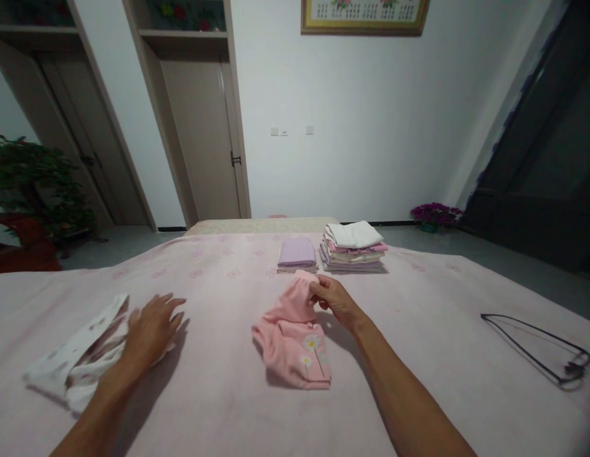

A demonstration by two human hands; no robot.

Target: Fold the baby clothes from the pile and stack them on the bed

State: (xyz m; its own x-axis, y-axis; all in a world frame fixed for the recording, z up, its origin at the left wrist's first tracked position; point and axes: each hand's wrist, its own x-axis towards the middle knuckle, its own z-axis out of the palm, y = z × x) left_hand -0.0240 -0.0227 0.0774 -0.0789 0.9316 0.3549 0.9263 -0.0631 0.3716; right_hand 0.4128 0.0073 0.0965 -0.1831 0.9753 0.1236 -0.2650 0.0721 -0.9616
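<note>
My right hand (335, 299) pinches the top edge of small pink shorts (292, 343) printed with white daisies. They lie rumpled on the pink bed cover (219, 393), with the held end lifted slightly. Off to the left, my left hand (155, 330) hovers with its fingers apart, beside and partly in front of a crumpled white garment (92, 352) with a faint pattern. Part of that garment is hidden behind the hand and forearm.
Beyond the shorts lie a folded lilac cloth (297, 254) and a taller stack of folded clothes (353, 251) topped with white. A black wire hanger (533, 346) rests at the right. Purple flowers (435, 214) stand on the floor near the wall.
</note>
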